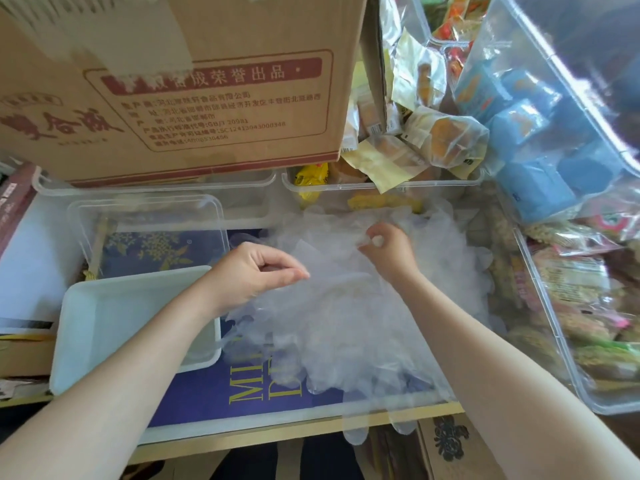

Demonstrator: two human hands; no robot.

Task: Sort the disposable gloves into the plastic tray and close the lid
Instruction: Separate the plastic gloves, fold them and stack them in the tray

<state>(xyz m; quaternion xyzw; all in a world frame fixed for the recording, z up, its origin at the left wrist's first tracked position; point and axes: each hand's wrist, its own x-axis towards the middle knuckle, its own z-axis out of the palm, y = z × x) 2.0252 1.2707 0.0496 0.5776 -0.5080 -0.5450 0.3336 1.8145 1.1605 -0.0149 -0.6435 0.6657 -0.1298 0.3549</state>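
So this looks like the very start of the sorting step: the pile of disposable gloves [349, 306] is sitting loose in the middle of the frame, spilling over the near table edge, and none are in the white plastic tray [104, 327] at lower left yet as far as I can see. Left hand [256, 271] is at the left edge of the pile with thumb and fingertips pinched together, seemingly on a bit of glove film, though it's so see-through I can't be sure. Right hand [388, 247] is further up, center-right, fingers curled and pinching a glove at the top of the heap. Next move, I'd guess, is peeling one glove free without dragging the rest, then carrying it left into the tray. Count-wise: one tray, one clear lid [149, 233] lying just behind it, two hands, and way too many overlapping gloves to count. One big cardboard box [173, 88] at upper left.
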